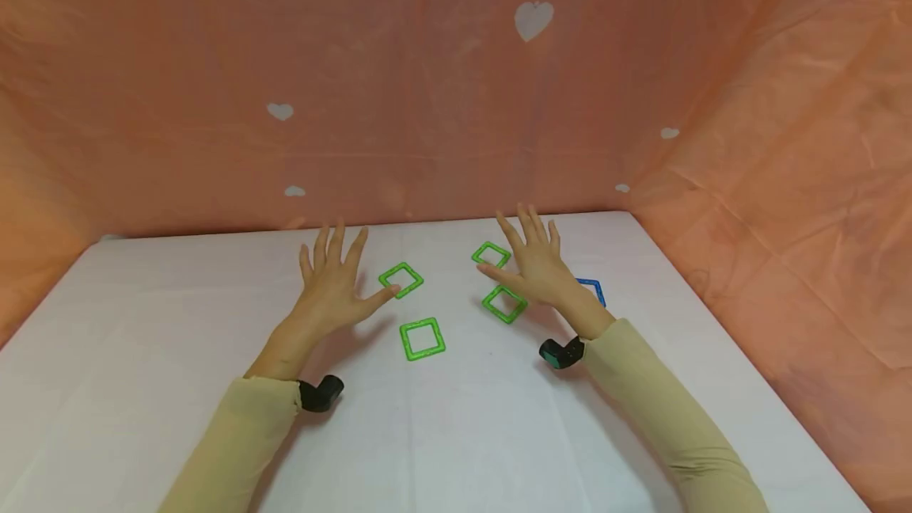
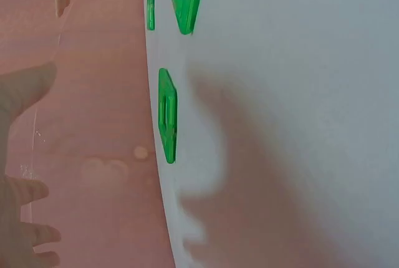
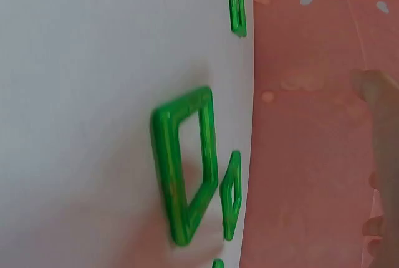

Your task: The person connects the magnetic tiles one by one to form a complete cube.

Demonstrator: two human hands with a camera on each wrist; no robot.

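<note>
My left hand (image 1: 331,291) hovers above the white table with its fingers spread, holding nothing. Its thumb tip overlaps a green open-centred plastic square (image 1: 391,271) in the head view. A second green square (image 1: 404,343) lies nearer the front, to the right of that hand. Fingers spread likewise, my right hand (image 1: 537,267) is raised over the table and grips nothing. Below its thumb lies a green square (image 1: 495,313), and another green square (image 1: 480,250) sits farther back. A blue piece (image 1: 602,294) is partly hidden behind the right wrist.
A white cloth covers the table (image 1: 470,434). Behind it hangs an orange curtain (image 1: 406,85) with pale hearts, which continues down the right side. Each wrist carries a small black camera, one on the left (image 1: 322,394) and one on the right (image 1: 561,353).
</note>
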